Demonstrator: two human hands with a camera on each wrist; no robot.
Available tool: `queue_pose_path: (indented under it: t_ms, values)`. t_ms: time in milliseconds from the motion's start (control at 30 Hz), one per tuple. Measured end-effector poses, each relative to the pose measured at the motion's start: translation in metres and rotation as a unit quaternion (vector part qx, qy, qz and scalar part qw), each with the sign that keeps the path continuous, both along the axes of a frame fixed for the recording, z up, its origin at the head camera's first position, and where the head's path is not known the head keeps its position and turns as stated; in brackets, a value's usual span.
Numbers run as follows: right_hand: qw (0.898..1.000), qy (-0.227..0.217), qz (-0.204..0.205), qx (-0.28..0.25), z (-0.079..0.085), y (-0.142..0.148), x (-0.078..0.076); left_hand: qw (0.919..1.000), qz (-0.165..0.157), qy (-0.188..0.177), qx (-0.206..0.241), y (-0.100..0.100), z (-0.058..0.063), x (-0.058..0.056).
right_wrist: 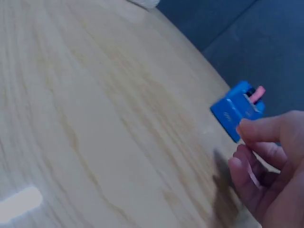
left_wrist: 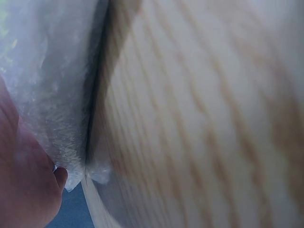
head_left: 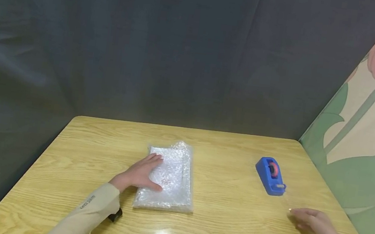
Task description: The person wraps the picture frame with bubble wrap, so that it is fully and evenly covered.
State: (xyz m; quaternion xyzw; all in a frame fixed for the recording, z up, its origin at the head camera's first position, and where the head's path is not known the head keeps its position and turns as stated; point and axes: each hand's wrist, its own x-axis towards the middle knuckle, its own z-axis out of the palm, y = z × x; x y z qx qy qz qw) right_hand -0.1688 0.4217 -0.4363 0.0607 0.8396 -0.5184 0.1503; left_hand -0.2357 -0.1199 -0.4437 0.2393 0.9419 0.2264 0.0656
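Note:
A flat rectangular package in bubble wrap (head_left: 174, 178) lies on the table left of the middle. On its left side rests my left hand (head_left: 143, 172), fingers spread and thumb stretched across the wrap. The left wrist view shows the wrap's edge close beside part of that hand (left_wrist: 28, 180). To the right stands a blue tape dispenser (head_left: 269, 176) with a pinkish-red core in it. Just in front of it my right hand (head_left: 314, 224) pinches the end of a thin clear strip of tape, faintly visible towards the dispenser. The right wrist view has thumb and forefinger together before the dispenser (right_wrist: 235, 111).
The wooden table (head_left: 219, 230) has rounded far corners. A dark curtain (head_left: 181, 53) hangs behind it and on the left. At the right is a flower-patterned cloth (head_left: 372, 155). A small black object (head_left: 115, 215) sits under the left cuff.

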Motion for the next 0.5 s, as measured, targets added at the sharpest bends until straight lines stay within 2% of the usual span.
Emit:
queue_pose_path:
  t_ms: [167,300,400,500]
  values:
    - [0.997,-0.045,-0.043,0.037,-0.001,-0.01,-0.003,1.0,-0.004,0.004,0.001,0.0,-0.002,-0.001]
    - [0.994,-0.059,-0.064,0.06,-0.001,-0.012,-0.004,1.0,-0.006,0.006,0.005,0.0,-0.001,-0.001]
    - [0.995,-0.05,-0.047,0.075,-0.001,-0.01,-0.005,0.9999,-0.008,0.006,0.013,0.0,-0.001,-0.001]
    - [0.996,-0.046,-0.003,0.081,0.001,-0.005,-0.007,0.9998,-0.008,0.004,0.015,-0.001,-0.001,-0.001]
